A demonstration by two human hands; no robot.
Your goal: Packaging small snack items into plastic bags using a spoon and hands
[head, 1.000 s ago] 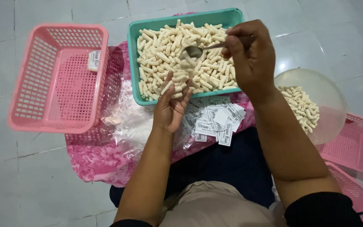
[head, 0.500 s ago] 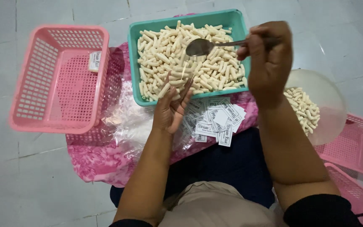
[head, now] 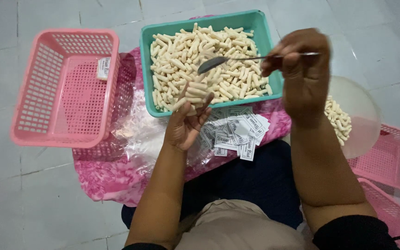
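Pinching metal spoon in right hand | cupping pale ridged sticks in left hand | spoon above teal tub

Right hand grips spoon over teal tray of pale snack sticks. Left hand cupped, holding few sticks. Pink basket beside tray.
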